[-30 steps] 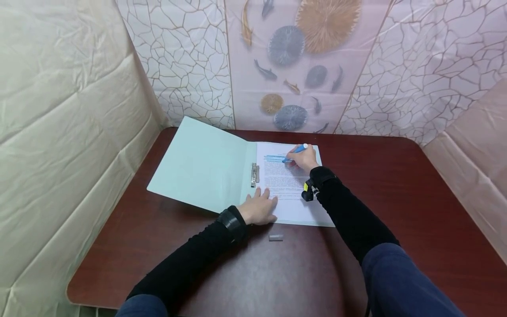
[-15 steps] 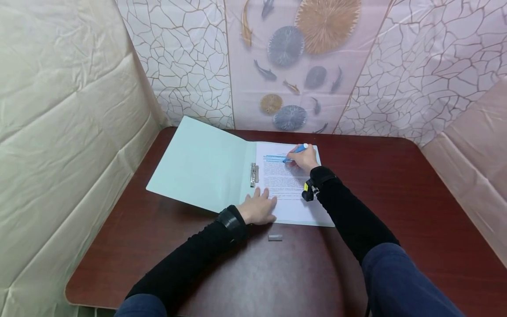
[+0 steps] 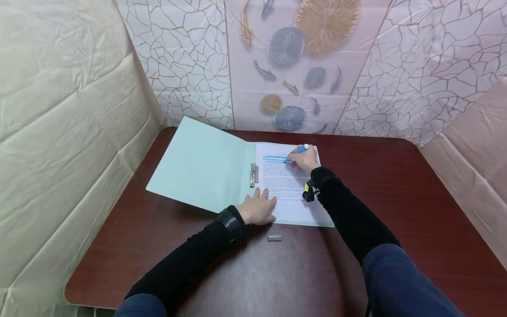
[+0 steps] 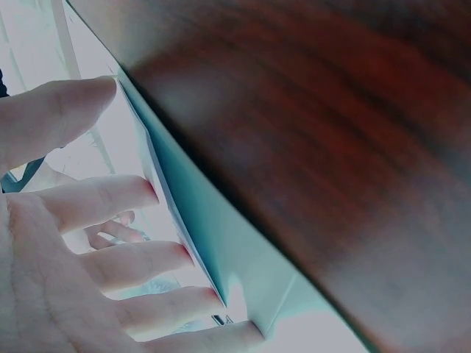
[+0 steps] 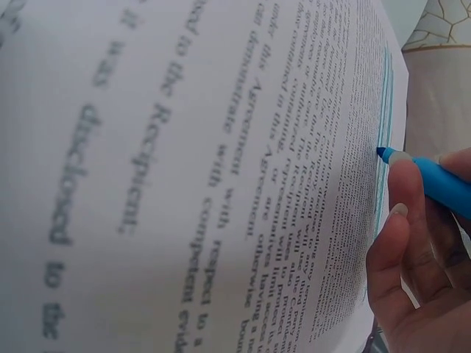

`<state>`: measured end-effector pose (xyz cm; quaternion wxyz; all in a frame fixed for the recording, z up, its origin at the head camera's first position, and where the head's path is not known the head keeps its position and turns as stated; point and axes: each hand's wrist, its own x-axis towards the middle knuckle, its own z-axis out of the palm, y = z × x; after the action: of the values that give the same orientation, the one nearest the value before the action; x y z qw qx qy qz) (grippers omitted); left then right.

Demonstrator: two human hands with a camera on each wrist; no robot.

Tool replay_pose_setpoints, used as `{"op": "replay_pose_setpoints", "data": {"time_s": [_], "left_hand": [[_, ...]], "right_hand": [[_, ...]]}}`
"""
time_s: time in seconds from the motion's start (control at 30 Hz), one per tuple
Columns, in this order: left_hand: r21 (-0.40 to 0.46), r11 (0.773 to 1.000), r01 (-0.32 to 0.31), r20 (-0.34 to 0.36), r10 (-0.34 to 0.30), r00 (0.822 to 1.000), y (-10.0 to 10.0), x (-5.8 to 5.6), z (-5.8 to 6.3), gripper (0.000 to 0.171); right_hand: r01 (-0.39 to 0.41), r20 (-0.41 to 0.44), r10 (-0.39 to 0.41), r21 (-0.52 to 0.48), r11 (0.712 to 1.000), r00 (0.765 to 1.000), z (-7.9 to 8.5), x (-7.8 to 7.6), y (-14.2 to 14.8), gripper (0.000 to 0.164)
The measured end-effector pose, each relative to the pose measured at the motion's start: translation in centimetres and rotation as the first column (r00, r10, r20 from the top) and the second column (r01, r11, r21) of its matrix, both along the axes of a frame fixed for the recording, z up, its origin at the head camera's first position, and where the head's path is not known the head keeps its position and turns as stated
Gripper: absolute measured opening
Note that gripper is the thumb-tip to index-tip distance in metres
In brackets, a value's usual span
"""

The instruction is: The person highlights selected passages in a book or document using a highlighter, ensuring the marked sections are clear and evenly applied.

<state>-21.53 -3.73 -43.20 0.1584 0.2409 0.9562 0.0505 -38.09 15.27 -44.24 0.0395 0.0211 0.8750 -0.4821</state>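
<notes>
My right hand (image 3: 306, 159) pinches a blue highlighter (image 5: 438, 182), its tip on the printed sheet (image 3: 291, 210) near the top lines of text. Several blue strokes (image 3: 273, 159) run across those lines. The sheet lies in a pale green folder (image 3: 202, 165), spread wide, with a metal clip (image 3: 253, 175) at its spine. At the lower left corner of the sheet, my left hand (image 3: 257, 208) rests flat with its fingers spread. In the left wrist view its fingers (image 4: 140, 257) reach over the edge of the paper.
A small grey cylinder (image 3: 274, 237) lies on the dark red-brown table (image 3: 396, 189), just in front of the folder. The folder's left cover is tilted up off the table. Patterned cloth (image 3: 190, 61) hangs behind the table, and pale cloth (image 3: 59, 132) hangs on the left.
My right hand has slid the highlighter slightly to the right along a line of text. The left hand stays in place on the sheet.
</notes>
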Motion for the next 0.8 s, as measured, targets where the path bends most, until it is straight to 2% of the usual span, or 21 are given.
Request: {"op": "replay_pose_setpoints", "data": {"time_s": [0.17,0.47,0.8], "left_hand": [[0.0,1.0,0.001,0.004,-0.001,1.0,-0.01,0.04,0.02,0.065],[0.0,1.0,-0.004,0.002,0.004,1.0,-0.03,-0.08,-0.03,0.064],[-0.003,1.0,-0.004,-0.001,0.004,1.0,0.0,-0.06,-0.12,0.063]], "right_hand": [[0.006,0.0,-0.006,-0.003,1.0,1.0,0.06,0.09,0.04,0.012],[-0.017,-0.048,0.017,0.005,1.0,0.999,0.0,0.05,0.43,0.012],[-0.011,-0.039,0.012,0.024,1.0,0.999,-0.09,0.06,0.44,0.014]]}}
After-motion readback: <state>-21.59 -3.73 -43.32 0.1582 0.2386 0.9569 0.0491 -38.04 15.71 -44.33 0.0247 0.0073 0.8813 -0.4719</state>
